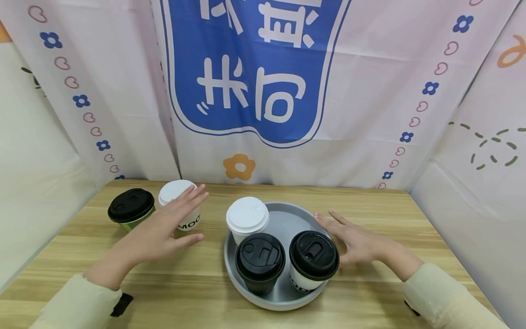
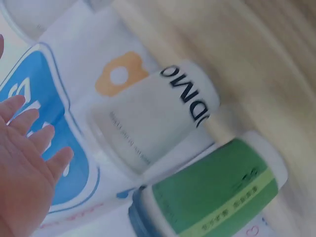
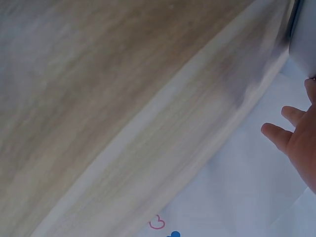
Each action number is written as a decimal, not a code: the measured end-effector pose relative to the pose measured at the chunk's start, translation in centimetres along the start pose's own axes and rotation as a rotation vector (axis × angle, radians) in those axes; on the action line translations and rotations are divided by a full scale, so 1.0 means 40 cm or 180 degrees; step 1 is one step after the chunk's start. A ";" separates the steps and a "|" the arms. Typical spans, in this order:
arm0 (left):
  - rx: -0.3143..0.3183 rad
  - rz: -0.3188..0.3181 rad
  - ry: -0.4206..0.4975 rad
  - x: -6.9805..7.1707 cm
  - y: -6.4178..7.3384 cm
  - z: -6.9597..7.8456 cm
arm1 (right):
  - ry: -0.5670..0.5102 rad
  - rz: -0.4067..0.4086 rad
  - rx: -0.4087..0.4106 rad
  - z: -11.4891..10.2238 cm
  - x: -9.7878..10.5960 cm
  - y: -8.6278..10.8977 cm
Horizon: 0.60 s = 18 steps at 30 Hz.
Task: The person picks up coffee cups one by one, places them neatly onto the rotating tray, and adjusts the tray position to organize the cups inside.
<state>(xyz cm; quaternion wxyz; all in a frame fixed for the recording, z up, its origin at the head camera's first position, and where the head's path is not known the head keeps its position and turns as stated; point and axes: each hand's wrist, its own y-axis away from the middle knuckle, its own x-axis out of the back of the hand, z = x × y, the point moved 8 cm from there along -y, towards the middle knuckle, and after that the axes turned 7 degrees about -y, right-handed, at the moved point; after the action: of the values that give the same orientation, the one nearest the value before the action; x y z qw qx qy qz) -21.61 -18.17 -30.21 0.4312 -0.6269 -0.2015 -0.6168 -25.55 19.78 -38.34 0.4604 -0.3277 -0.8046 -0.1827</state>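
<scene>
While having a black-lidded green cup [image 1: 130, 204] on the bench [image 1: 181, 292] just left of the left hand [image 1: 158, 235], holds that hand's fingers straight, with a white-lidded cup [image 1: 174, 188] just beyond. Farther right, between both hands, has on a gray tray [image 1: 287, 218] another white-lidded cup [image 1: 247, 215], a black cup [image 1: 260, 258] and a black-lidded white cup [image 1: 314, 257] beside the right hand [image 1: 361, 242], also straight-fingered.
</scene>
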 end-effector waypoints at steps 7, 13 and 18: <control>0.0059 0.0396 -0.0236 0.078 0.014 -0.023 | -0.0001 0.0016 -0.0024 0.004 -0.002 0.000; 0.0288 0.0716 -0.0074 0.131 0.046 -0.094 | 0.0008 0.0031 -0.0021 0.008 -0.007 0.001; 0.0647 0.0874 0.0286 0.153 0.088 -0.185 | -0.0014 0.0055 -0.0007 0.010 -0.007 0.000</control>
<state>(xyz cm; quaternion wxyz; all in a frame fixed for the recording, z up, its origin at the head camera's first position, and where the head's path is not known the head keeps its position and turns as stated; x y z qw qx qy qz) -22.33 -27.64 -26.41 0.5811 -0.5735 -0.1559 -0.5560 -25.69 19.92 -38.81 0.4598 -0.3355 -0.8025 -0.1789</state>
